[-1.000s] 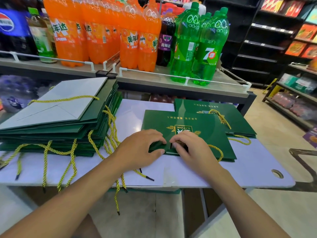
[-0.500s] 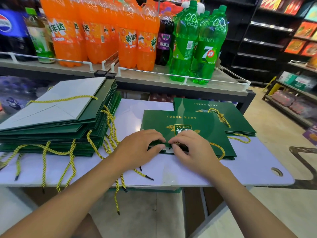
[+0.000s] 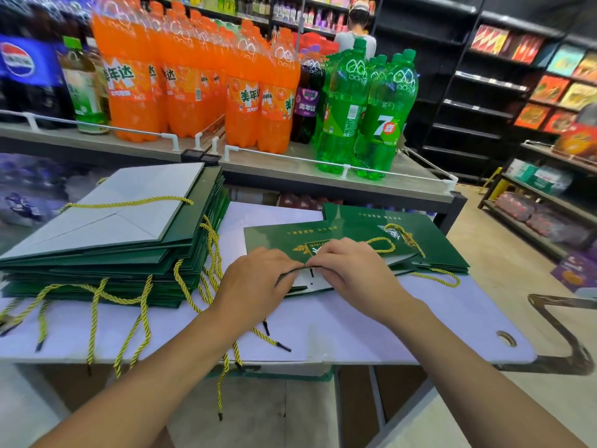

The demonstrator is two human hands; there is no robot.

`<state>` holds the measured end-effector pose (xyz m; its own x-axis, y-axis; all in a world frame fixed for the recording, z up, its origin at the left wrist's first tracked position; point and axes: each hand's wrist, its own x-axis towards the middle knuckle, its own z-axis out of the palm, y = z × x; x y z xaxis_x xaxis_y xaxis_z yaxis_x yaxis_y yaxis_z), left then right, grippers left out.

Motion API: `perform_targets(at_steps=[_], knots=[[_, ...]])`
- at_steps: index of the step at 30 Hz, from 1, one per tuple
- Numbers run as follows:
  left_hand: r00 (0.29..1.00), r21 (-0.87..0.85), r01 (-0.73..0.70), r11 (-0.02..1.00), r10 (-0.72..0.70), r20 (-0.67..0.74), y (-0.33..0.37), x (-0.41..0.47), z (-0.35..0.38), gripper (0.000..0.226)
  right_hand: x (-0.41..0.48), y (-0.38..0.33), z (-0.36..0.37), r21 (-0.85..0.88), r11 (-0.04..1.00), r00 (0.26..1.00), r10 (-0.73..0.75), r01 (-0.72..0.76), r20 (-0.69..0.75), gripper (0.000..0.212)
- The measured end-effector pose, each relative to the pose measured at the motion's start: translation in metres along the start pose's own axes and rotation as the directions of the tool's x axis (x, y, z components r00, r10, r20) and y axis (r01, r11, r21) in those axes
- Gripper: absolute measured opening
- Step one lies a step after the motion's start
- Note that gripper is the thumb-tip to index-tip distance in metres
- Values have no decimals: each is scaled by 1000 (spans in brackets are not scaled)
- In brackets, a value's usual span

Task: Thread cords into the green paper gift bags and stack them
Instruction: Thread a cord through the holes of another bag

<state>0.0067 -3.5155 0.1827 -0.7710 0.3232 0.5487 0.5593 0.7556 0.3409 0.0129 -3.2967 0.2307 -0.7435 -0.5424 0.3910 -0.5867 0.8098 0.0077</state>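
Observation:
A flat green paper gift bag [image 3: 277,236] with gold print lies on the white table [image 3: 403,321], on top of another green bag [image 3: 439,250] that has a gold cord. My left hand [image 3: 255,282] pinches the near top edge of the upper bag and lifts it, showing the white inside with small holes. My right hand [image 3: 352,270] pinches the same edge just to the right, where a dark cord tip pokes through. A twisted gold cord [image 3: 384,244] loops out from under my right hand. A tall stack of corded green bags [image 3: 106,253] lies at the left.
Loose gold cord ends [image 3: 129,337] hang over the table's near edge at the left. Behind the table a shelf [image 3: 284,166] holds orange and green soda bottles. A person [image 3: 357,30] stands far back. Store shelving [image 3: 533,205] and an open aisle lie to the right.
Both hands have lifted the bag's near edge open, exposing the white inner side. The cord loop now lies on the bag to the right of my right hand. The camera has tilted up slightly.

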Motion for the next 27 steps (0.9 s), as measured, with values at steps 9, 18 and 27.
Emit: perform_targets(at_steps=[9, 18, 27], knots=[[998, -22, 5, 1000, -7, -55, 3, -1, -3, 25, -21, -43, -14, 273, 875, 843, 467, -399, -265, 26], [995, -1, -1, 1000, 1, -103, 1, -2, -1, 30, 2, -41, 20, 566, 559, 722, 685, -606, 97, 30], [995, 29, -13, 999, 16, -102, 2, -3, -1, 38, -4, -49, -1, 737, 136, 660, 571, -662, 488, 27]])
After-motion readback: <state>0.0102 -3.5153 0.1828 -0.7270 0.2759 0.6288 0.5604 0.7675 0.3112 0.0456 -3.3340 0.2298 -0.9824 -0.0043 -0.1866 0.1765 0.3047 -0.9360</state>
